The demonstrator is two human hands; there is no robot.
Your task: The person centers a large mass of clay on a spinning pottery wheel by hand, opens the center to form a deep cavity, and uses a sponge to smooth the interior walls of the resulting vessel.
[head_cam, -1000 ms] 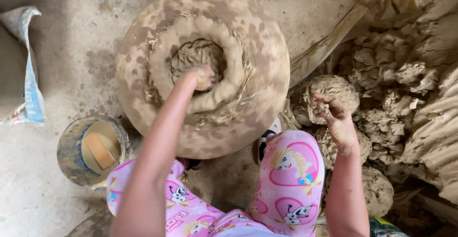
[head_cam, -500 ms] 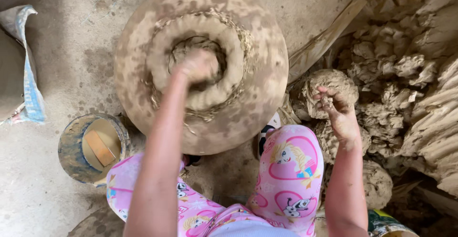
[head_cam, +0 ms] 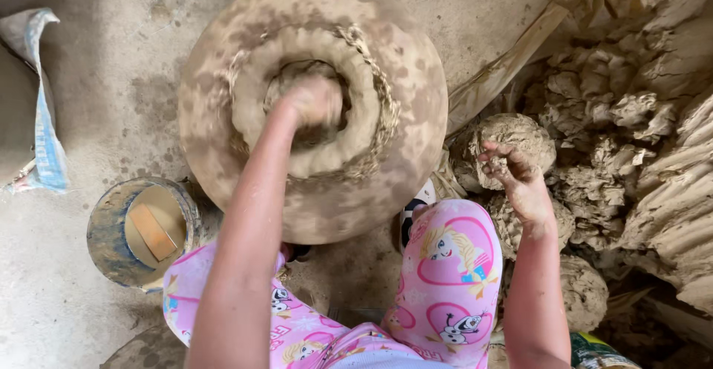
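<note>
A thick ring of wet clay [head_cam: 327, 157] sits on a round, clay-smeared wheel [head_cam: 416, 94] on the floor. My left hand [head_cam: 313, 102], blurred by motion, presses with closed fingers against the inner wall of the ring; I cannot tell if it holds anything. My right hand [head_cam: 512, 172] rests with curled fingers on a rough lump of clay [head_cam: 520, 135] to the right of the wheel, gripping its side. My knees in pink printed trousers [head_cam: 453, 272] are below.
A heap of torn clay chunks [head_cam: 631, 131] fills the right side. A small bucket [head_cam: 111, 250] with muddy water and a flat wooden piece stands lower left. A white and blue sack [head_cam: 44, 131] lies at the left edge. A wooden plank [head_cam: 512, 57] leans at upper right.
My left hand has shifted from the right of the ring's hollow to its middle, pressing the inner wall. My right hand stays on the clay lump.
</note>
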